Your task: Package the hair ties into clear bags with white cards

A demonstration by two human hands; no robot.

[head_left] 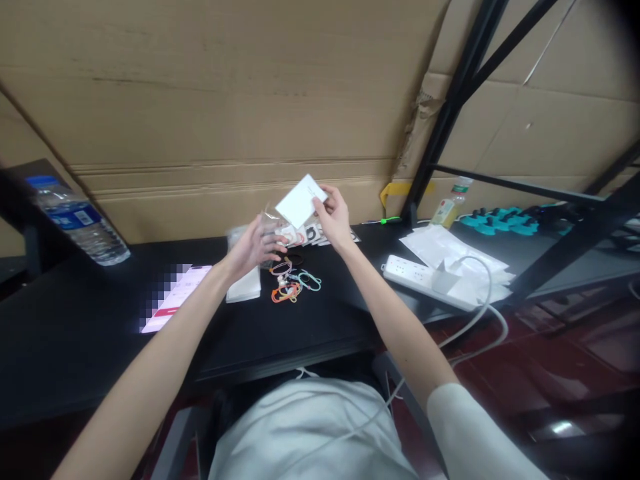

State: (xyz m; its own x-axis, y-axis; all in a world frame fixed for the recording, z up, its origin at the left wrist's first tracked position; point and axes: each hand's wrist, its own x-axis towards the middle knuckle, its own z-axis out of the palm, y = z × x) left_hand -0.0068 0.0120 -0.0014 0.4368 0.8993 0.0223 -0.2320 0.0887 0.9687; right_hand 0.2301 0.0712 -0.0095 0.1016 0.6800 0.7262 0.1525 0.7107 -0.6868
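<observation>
Between thumb and fingers, my right hand (334, 217) pinches a white card (301, 201), raised and tilted above the table. My left hand (254, 247) is just to its left, with a clear plastic bag (271, 215) at its thumb and index finger; the other fingers are spread. The bag's lower part is partly hidden by the fingers. Below the hands lies a loose pile of coloured elastic bands (287, 290), orange, purple and light blue. Behind them runs a row of small printed cards (313, 233). A white stack (244, 288) rests under my left wrist.
A lit phone (177, 303) and a water bottle (80, 220) are at left. To the right are a white power strip (410, 270) with a cable, white sheets (445, 243), a drink bottle (450, 203) and teal pieces (500, 221). Cardboard (250, 100) stands behind, beside a black metal frame (447, 127).
</observation>
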